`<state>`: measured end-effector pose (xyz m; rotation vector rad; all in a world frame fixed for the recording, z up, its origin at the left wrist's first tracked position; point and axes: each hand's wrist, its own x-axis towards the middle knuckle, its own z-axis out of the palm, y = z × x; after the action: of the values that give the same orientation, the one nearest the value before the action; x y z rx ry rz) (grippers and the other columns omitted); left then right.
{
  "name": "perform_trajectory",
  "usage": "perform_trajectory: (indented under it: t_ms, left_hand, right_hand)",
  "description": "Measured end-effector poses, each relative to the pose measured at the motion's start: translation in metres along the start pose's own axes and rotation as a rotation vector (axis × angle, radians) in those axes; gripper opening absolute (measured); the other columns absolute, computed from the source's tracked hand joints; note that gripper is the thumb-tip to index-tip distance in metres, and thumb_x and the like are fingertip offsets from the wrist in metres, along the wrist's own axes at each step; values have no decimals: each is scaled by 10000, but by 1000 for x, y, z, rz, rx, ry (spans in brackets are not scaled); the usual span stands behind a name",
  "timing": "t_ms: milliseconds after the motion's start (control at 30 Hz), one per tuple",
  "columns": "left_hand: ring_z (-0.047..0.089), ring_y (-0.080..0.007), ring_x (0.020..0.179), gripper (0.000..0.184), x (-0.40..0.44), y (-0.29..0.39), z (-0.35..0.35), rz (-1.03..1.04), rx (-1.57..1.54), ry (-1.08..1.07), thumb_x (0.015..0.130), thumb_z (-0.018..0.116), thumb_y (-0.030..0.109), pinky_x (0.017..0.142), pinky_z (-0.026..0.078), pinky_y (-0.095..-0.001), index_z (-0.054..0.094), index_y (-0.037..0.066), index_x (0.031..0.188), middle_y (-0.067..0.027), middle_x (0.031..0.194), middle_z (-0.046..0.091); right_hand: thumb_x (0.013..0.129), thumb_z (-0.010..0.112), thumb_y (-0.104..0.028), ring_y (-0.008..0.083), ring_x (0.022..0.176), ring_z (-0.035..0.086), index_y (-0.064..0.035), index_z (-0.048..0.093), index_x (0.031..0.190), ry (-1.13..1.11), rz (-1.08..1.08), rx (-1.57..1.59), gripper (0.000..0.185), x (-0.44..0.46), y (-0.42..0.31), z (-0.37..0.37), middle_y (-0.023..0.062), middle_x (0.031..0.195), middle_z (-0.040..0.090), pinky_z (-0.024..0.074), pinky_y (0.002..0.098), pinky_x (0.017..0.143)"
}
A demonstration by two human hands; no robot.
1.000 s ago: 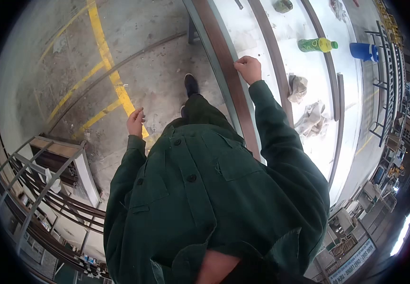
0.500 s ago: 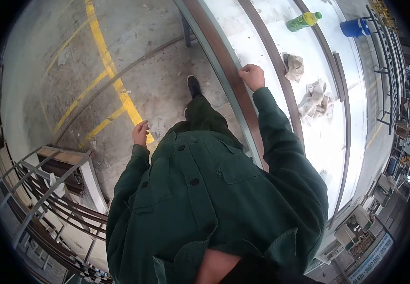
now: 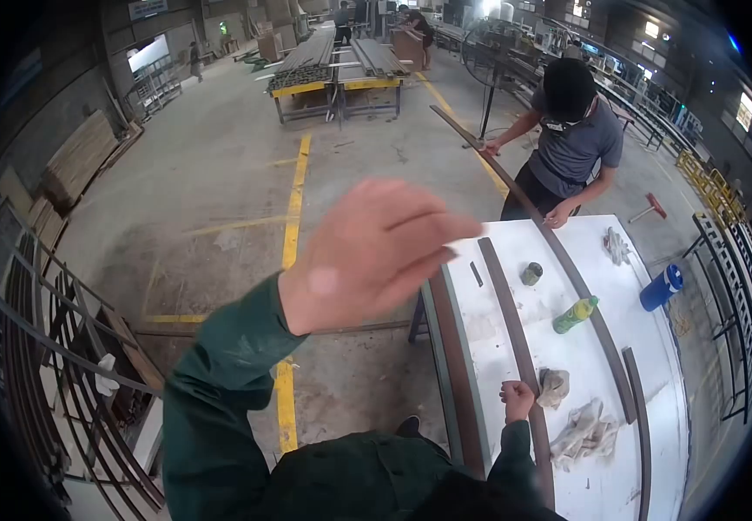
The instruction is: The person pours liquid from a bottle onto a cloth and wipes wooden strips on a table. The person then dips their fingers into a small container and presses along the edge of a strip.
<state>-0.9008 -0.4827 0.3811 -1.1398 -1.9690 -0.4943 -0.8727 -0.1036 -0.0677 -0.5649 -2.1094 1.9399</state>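
Note:
My left hand point(image 3: 372, 252) is raised large in front of the camera, slightly blurred, with its fingers stretched out and nothing seen in it. Lower right, my right hand point(image 3: 517, 401) hovers at a long brown strip point(image 3: 508, 317) on the white tabletop point(image 3: 658, 382). Its fingers are curled together; whatever they may hold is hidden. Right beside it lies a crumpled beige rag point(image 3: 554, 388), with a larger pale cloth point(image 3: 586, 434) nearer to me. A second brown strip point(image 3: 447, 347) runs along the table's left edge.
A co-worker point(image 3: 576, 130) across the table holds a long brown strip point(image 3: 567, 260). On the table stand a green bottle point(image 3: 574, 316), a small can point(image 3: 531, 273) and a blue jug point(image 3: 661, 288); a glove point(image 3: 616, 247) lies there. A metal rack point(image 3: 63, 347) stands left.
The view has tilted up, bringing the co-worker and hall into sight. My left hand has risen from my side to before the camera. My right hand has moved from the edge strip towards the rag.

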Motion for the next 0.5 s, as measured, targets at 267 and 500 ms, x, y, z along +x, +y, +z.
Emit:
perform_trajectory:
  t_ms: [267, 500]
  left_hand:
    - [550, -220, 743, 339, 120, 15, 24, 523, 295, -375, 723, 663, 37, 647, 414, -318, 629, 93, 1057, -42, 874, 596]
    - [557, -226, 771, 356, 143, -11, 32, 578, 369, -593, 725, 654, 16, 676, 422, -318, 622, 73, 1074, -61, 908, 608]
  right_hand:
    - [795, 628, -117, 96, 633, 528, 3, 670, 848, -41, -156, -123, 138, 29, -17, -37, 20, 698, 605, 438, 250, 571]
    - [805, 627, -240, 137, 702, 569, -11, 684, 894, -58, -81, -192, 252, 61, -35, -30, 58, 733, 644, 468, 288, 688]
